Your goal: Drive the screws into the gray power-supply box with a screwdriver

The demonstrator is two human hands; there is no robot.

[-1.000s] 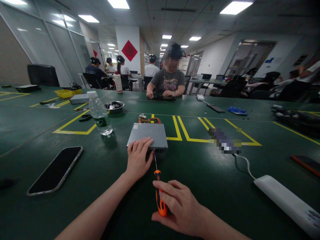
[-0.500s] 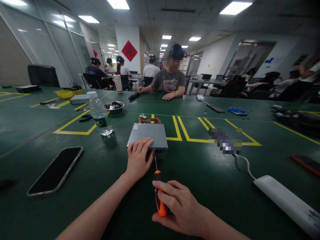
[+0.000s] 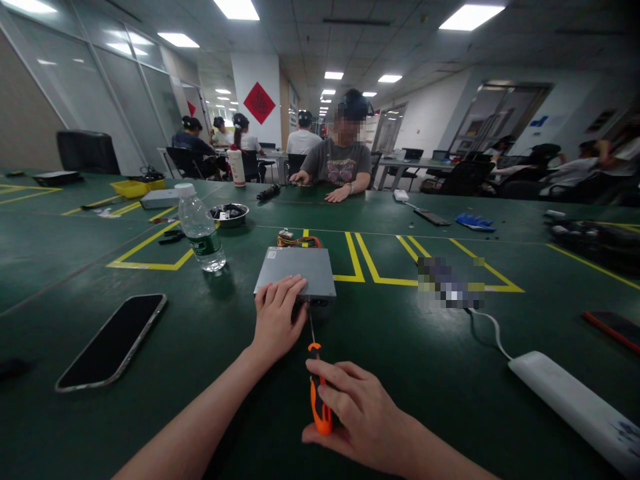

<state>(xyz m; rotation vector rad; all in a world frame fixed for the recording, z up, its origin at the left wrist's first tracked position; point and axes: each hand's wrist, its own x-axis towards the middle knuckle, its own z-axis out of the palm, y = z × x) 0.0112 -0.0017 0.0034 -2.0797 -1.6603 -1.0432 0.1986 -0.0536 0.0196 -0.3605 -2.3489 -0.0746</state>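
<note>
A grey metal computer power supply [image 3: 295,263] lies on the green table in front of me, its coloured cables bundled at the far side. My left hand [image 3: 280,310] grips its near left part, fingers over the top and thumb by the front face. In my right hand [image 3: 353,407] is a screwdriver [image 3: 320,403] with an orange and black handle, held between thumb and fingers. Its thin shaft points away from me, and the tip meets the near face of the power supply beside my left thumb. The exact spot under the tip is too small to make out.
Left of the power supply stands a water bottle [image 3: 203,230], with a metal bowl [image 3: 230,215] of small parts behind it. A phone [image 3: 113,340] lies at left. On the right is a white power strip [image 3: 565,400] with a cable. Across the table sits a person [image 3: 340,160].
The screwdriver handle has turned slightly in my right hand, its tip staying at the power supply. My left hand has not moved. The person opposite has shifted one hand off a dark object.
</note>
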